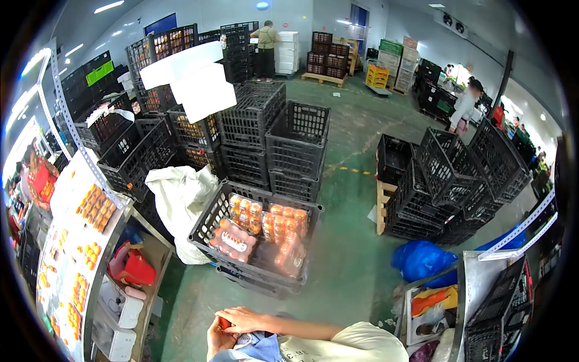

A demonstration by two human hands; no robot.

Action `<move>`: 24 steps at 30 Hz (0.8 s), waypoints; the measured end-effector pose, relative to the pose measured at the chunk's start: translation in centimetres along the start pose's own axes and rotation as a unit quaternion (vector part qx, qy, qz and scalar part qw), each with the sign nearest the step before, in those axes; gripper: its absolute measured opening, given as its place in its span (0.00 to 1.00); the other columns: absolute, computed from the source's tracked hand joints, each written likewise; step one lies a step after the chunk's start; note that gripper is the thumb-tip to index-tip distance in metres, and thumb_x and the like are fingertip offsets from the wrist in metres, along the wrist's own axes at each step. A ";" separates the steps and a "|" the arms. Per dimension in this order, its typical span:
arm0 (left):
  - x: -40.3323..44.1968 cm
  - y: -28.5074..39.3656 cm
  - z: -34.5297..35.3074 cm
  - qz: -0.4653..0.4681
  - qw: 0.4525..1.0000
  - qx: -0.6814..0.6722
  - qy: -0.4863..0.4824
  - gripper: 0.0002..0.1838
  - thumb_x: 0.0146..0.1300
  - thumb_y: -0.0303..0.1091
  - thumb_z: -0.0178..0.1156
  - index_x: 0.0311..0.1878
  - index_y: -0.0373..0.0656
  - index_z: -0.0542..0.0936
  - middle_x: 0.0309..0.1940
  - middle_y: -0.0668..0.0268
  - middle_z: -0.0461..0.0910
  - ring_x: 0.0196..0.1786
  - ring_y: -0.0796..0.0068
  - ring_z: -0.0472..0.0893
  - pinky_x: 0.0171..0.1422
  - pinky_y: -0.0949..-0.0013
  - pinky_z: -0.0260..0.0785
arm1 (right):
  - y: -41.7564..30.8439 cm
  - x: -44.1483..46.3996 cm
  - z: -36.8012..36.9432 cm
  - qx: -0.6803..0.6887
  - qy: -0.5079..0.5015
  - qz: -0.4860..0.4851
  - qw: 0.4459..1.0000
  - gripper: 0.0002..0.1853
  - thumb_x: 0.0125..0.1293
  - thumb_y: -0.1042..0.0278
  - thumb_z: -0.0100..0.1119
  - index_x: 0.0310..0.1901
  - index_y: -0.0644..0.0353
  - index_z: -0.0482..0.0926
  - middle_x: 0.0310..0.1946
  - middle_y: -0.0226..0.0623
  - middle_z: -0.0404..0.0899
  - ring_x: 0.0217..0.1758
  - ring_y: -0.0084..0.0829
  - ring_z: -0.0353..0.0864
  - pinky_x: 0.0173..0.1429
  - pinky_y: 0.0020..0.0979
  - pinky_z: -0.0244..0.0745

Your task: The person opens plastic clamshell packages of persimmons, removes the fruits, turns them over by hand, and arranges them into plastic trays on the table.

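My left hand (pixel 218 339) and my right hand (pixel 243 319) are together at the bottom, close to my body. They are closed around a small red-orange round thing (pixel 225 323), mostly hidden by the fingers. Blue cloth (pixel 260 346) lies against my wrists. Beyond my hands stands a black plastic crate (pixel 205 224) holding several clear packs of orange-red fruit (pixel 283 222). One pack (pixel 233 240) in it has a printed label facing up.
At left, a long table (pixel 71 256) carries rows of small orange fruit, with a shelf below. Stacked black crates (pixel 250 130) rise ahead, beside a white sack (pixel 181 193). More crates (pixel 422 199) and a blue bag (pixel 422 259) stand right. People work farther off.
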State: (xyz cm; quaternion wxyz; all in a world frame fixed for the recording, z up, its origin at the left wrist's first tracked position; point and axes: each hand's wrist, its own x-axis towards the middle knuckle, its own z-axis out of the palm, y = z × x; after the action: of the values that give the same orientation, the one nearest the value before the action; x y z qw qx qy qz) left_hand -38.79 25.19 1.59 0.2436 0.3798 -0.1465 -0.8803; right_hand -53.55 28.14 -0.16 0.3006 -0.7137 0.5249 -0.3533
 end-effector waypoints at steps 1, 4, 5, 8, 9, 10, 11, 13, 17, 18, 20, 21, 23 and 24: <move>0.0 0.0 -0.1 0.000 1.000 -0.003 -0.001 0.21 0.69 0.53 0.44 0.51 0.47 0.75 0.47 0.65 0.78 0.49 0.68 0.77 0.51 0.63 0.71 | 0.0 0.0 0.1 0.003 -0.004 0.002 1.000 0.29 0.56 0.54 0.62 0.56 0.59 0.67 0.39 0.47 0.76 0.44 0.50 0.77 0.46 0.44 0.71; -0.4 0.2 -0.4 -0.003 1.000 -0.005 -0.013 0.21 0.69 0.52 0.44 0.51 0.46 0.74 0.47 0.65 0.78 0.50 0.67 0.77 0.53 0.63 0.71 | -0.1 0.2 0.3 0.007 -0.012 0.001 1.000 0.29 0.56 0.54 0.62 0.56 0.59 0.67 0.39 0.47 0.76 0.44 0.50 0.77 0.46 0.44 0.71; -0.6 0.3 -0.5 -0.005 1.000 -0.003 -0.019 0.21 0.69 0.52 0.44 0.51 0.46 0.74 0.47 0.64 0.78 0.50 0.67 0.77 0.54 0.63 0.70 | -0.2 0.3 0.4 0.005 -0.011 -0.004 1.000 0.29 0.56 0.54 0.62 0.56 0.59 0.67 0.39 0.47 0.76 0.44 0.50 0.77 0.46 0.45 0.71; -0.6 0.6 -1.4 0.001 1.000 -0.015 -0.020 0.21 0.69 0.52 0.45 0.52 0.46 0.74 0.47 0.64 0.78 0.51 0.67 0.77 0.55 0.63 0.70 | -0.6 0.8 0.9 0.004 -0.019 -0.003 1.000 0.29 0.57 0.53 0.62 0.56 0.59 0.67 0.39 0.47 0.76 0.44 0.51 0.77 0.46 0.45 0.71; -0.6 0.8 -1.6 0.002 1.000 -0.015 -0.023 0.21 0.69 0.52 0.45 0.52 0.46 0.74 0.47 0.64 0.78 0.51 0.67 0.77 0.55 0.63 0.70 | -0.8 1.0 1.0 0.003 -0.023 -0.001 1.000 0.29 0.57 0.53 0.62 0.56 0.59 0.66 0.39 0.47 0.76 0.44 0.51 0.77 0.46 0.45 0.71; -0.7 1.1 -1.7 0.003 1.000 -0.016 -0.025 0.21 0.69 0.52 0.45 0.51 0.46 0.74 0.47 0.64 0.78 0.51 0.67 0.77 0.55 0.63 0.70 | -0.9 1.3 1.1 -0.001 -0.028 0.002 1.000 0.29 0.57 0.53 0.61 0.56 0.60 0.66 0.40 0.48 0.75 0.44 0.51 0.77 0.46 0.45 0.71; -0.8 1.3 -1.9 0.004 0.999 -0.016 -0.027 0.21 0.68 0.52 0.46 0.51 0.46 0.74 0.47 0.64 0.78 0.51 0.67 0.77 0.55 0.63 0.70 | -1.1 1.5 1.2 -0.004 -0.032 0.005 0.999 0.29 0.57 0.53 0.61 0.57 0.60 0.66 0.40 0.48 0.75 0.44 0.51 0.77 0.46 0.45 0.72; -0.8 1.8 -2.7 0.000 0.999 -0.029 -0.031 0.21 0.68 0.52 0.46 0.51 0.46 0.74 0.48 0.63 0.78 0.51 0.66 0.77 0.55 0.62 0.70 | -1.3 2.1 1.8 -0.010 -0.037 0.009 0.999 0.30 0.57 0.53 0.61 0.57 0.60 0.66 0.40 0.48 0.75 0.44 0.51 0.77 0.46 0.45 0.72; -0.7 2.9 -5.0 -0.008 0.998 -0.045 -0.034 0.20 0.68 0.51 0.47 0.51 0.45 0.74 0.48 0.62 0.77 0.51 0.65 0.77 0.55 0.62 0.70 | -1.4 3.4 3.8 -0.017 -0.044 0.016 0.999 0.30 0.58 0.53 0.60 0.58 0.60 0.65 0.41 0.48 0.75 0.44 0.51 0.77 0.46 0.45 0.72; -0.7 3.3 -5.6 -0.010 0.998 -0.054 -0.037 0.21 0.68 0.51 0.47 0.51 0.45 0.74 0.49 0.62 0.77 0.51 0.65 0.77 0.55 0.61 0.70 | -1.4 3.7 4.2 -0.019 -0.047 0.020 0.998 0.30 0.58 0.53 0.60 0.58 0.60 0.65 0.41 0.48 0.75 0.45 0.51 0.77 0.46 0.45 0.72; -0.8 4.2 -6.9 -0.015 0.996 -0.073 -0.042 0.21 0.68 0.50 0.47 0.52 0.45 0.74 0.49 0.61 0.77 0.52 0.64 0.77 0.55 0.60 0.71 | -1.7 4.7 5.3 -0.020 -0.055 0.027 0.998 0.31 0.58 0.53 0.60 0.59 0.60 0.64 0.43 0.48 0.74 0.46 0.51 0.76 0.47 0.45 0.72; -0.7 4.7 -7.5 -0.015 0.996 -0.072 -0.047 0.20 0.68 0.50 0.47 0.52 0.44 0.74 0.49 0.61 0.77 0.52 0.63 0.76 0.55 0.60 0.71 | -1.9 5.1 5.7 -0.022 -0.059 0.031 0.998 0.31 0.58 0.54 0.59 0.60 0.60 0.64 0.44 0.48 0.74 0.46 0.50 0.76 0.47 0.45 0.72; -0.8 6.0 -8.7 -0.011 0.996 -0.071 -0.057 0.20 0.68 0.49 0.47 0.53 0.44 0.74 0.50 0.61 0.77 0.53 0.63 0.76 0.56 0.59 0.71 | -2.6 6.4 6.5 -0.026 -0.074 0.039 0.996 0.32 0.59 0.54 0.59 0.61 0.59 0.62 0.45 0.47 0.73 0.47 0.50 0.76 0.47 0.45 0.72; -1.0 6.7 -9.4 -0.011 0.995 -0.076 -0.061 0.20 0.68 0.49 0.47 0.53 0.44 0.74 0.50 0.61 0.77 0.53 0.63 0.76 0.56 0.59 0.70 | -3.2 7.2 6.9 -0.027 -0.081 0.042 0.995 0.32 0.59 0.54 0.59 0.61 0.59 0.62 0.46 0.47 0.73 0.48 0.50 0.76 0.47 0.45 0.72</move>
State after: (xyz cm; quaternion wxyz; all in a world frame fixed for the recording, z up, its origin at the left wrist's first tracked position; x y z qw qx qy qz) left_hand -29.16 19.39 -1.12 0.2527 0.3072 -0.0895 -0.9131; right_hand -44.73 22.50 -0.15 0.3372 -0.7251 0.5379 -0.2667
